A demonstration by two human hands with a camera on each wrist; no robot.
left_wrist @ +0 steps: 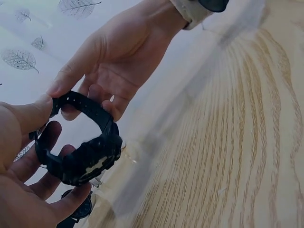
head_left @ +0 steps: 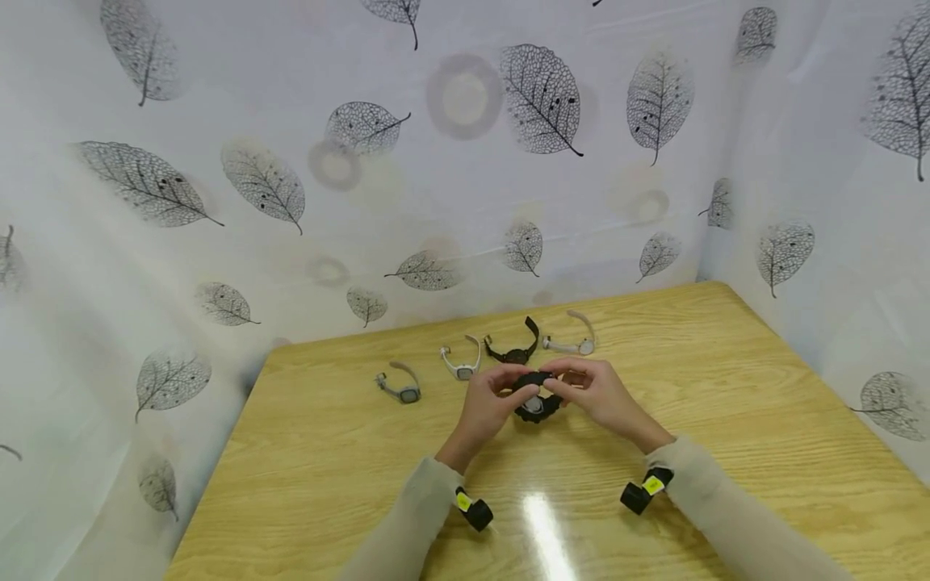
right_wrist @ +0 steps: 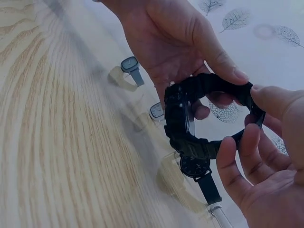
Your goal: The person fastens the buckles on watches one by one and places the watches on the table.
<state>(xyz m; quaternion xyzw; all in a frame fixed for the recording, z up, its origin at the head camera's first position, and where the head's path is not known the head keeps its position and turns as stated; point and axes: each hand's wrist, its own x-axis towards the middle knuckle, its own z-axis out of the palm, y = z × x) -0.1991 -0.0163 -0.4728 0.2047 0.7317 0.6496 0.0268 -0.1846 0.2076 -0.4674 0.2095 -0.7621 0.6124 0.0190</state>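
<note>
A chunky black wristwatch (head_left: 536, 413) is held up over the table, its strap bent round into a loop. My left hand (head_left: 492, 397) pinches the strap from the left between thumb and fingers. From the other side, my right hand (head_left: 594, 391) grips the strap too, and both thumb tips meet close together at the top of the loop. In the right wrist view the watch case (right_wrist: 178, 114) faces away from the thumbs, with its dial mostly hidden. Behind the hands lies a slim black watch (head_left: 517, 356).
Beyond the hands, more watches form a row on the wooden table (head_left: 312, 484): a grey one (head_left: 409, 394), a white one (head_left: 465, 372) and a pale-strapped one (head_left: 585, 347). A leaf-printed white sheet (head_left: 291, 97) hangs behind the table and along its sides.
</note>
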